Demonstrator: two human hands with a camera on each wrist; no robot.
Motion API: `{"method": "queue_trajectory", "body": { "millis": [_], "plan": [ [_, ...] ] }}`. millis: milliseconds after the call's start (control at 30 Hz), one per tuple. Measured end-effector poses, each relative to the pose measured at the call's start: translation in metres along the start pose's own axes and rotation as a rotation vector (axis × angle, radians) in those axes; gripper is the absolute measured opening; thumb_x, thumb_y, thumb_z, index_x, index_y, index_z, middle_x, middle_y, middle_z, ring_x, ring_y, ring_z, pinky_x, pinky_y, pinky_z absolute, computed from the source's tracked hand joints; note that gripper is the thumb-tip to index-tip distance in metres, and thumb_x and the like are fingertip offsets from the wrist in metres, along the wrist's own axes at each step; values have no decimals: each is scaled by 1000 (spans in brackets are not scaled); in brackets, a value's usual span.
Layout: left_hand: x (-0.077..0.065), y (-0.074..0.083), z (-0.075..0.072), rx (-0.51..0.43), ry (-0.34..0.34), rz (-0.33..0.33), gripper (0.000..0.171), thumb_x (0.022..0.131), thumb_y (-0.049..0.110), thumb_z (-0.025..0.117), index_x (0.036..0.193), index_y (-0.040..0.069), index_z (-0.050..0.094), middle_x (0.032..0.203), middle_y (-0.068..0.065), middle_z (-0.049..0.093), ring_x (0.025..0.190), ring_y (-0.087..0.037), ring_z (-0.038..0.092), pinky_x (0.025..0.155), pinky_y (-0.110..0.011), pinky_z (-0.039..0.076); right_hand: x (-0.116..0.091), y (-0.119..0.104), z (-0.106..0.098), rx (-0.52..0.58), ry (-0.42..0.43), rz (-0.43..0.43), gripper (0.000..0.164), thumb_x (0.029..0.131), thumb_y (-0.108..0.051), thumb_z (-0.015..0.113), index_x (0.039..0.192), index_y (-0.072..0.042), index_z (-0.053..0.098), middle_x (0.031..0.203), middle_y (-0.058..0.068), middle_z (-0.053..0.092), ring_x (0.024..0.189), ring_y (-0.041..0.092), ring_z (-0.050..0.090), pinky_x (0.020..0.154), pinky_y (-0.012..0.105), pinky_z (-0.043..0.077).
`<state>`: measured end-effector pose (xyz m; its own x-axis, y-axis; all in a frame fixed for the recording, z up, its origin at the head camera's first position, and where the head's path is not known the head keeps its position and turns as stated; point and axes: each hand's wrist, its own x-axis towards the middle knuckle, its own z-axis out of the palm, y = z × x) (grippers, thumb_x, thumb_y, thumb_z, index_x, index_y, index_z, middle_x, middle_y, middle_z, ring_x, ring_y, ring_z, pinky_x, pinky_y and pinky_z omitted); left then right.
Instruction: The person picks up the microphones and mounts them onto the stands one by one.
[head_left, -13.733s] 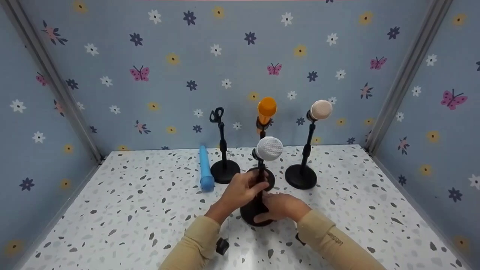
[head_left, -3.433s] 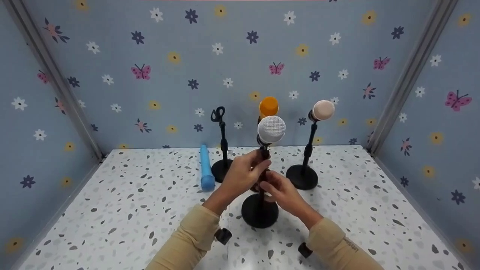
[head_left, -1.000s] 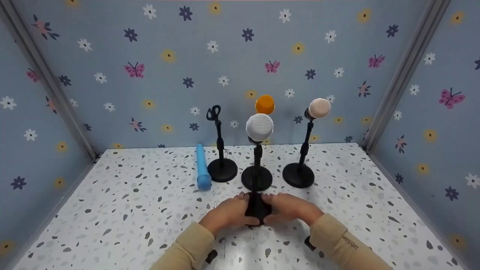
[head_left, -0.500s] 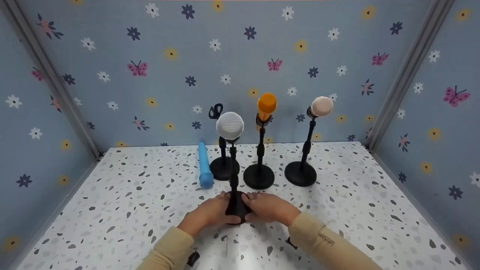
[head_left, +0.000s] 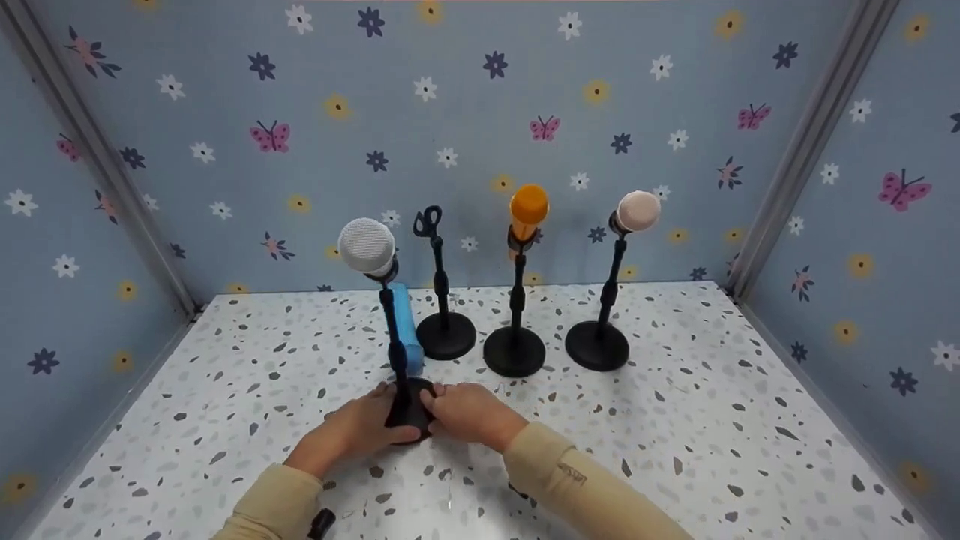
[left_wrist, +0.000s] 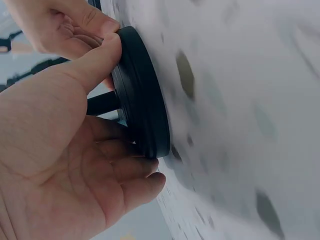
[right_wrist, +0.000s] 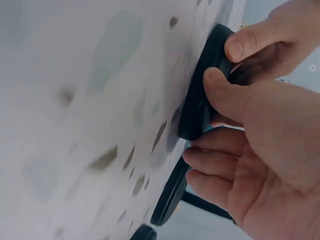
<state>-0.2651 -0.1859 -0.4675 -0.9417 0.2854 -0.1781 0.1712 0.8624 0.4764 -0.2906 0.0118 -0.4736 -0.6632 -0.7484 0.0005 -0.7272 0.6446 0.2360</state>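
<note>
Both hands grip the round black base [left_wrist: 142, 95] of a microphone stand [head_left: 395, 337] from either side. My left hand [head_left: 360, 424] has its thumb and fingers round the base's left edge. On the opposite edge, my right hand [head_left: 469, 411] pinches the base between thumb and fingers. A white-headed microphone [head_left: 367, 246] sits tilted in the clip at the top of this stand. Behind the stand's pole lies a blue microphone [head_left: 406, 330], partly hidden. In the left wrist view the base is close over the speckled table, its edge right at the surface.
An upright stand with an unfilled clip [head_left: 442, 292] is beside the blue microphone. To its right, one stand bears an orange microphone [head_left: 529, 206] and another a pale pink microphone [head_left: 639, 211]. Patterned blue walls [head_left: 480, 142] enclose the speckled white table [head_left: 675, 420].
Earlier the hands were on the pole; they now hold the base. Over the last second, both hands have moved the stand with the white microphone left, from before the orange one to before the blue one.
</note>
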Motion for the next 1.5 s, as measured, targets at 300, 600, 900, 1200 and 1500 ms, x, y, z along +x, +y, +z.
{"method": "queue_trajectory", "body": {
  "millis": [300,600,900,1200,1500],
  "plan": [
    [-6,-39,-20,33,46,10,98,93,53,69,145,-22,32,147,-44,34,132,-55,43,106,-60,39,42,-35,-1,-116,102,15,26,100,-21,66,125,-13,69,111,2,68,87,15,69,70,27,58],
    [2,-65,-29,-53,137,60,89,90,47,72,137,-22,42,132,-40,50,120,-51,55,101,-60,44,78,-49,-5,-215,42,69,37,104,-28,58,139,-15,62,137,0,62,136,16,48,113,30,35],
    [15,-72,-42,-111,126,-48,93,89,48,70,146,-17,35,145,-41,38,131,-54,44,106,-63,37,95,-49,-5,-214,-92,134,55,108,-37,48,158,-19,37,160,-4,39,154,19,17,122,35,17],
    [22,-75,-43,-116,167,-72,85,90,36,69,144,-20,34,142,-40,39,131,-52,42,108,-60,36,96,-48,-4,-207,-139,137,62,109,-47,35,164,-21,20,166,-5,24,155,21,7,123,37,15],
    [26,-88,-40,-105,161,-81,93,90,46,66,147,-18,30,146,-40,35,134,-54,39,108,-62,35,102,-47,-5,-193,-168,129,62,109,-45,39,164,-24,18,167,-6,22,155,22,8,123,41,14]
  ]
}}
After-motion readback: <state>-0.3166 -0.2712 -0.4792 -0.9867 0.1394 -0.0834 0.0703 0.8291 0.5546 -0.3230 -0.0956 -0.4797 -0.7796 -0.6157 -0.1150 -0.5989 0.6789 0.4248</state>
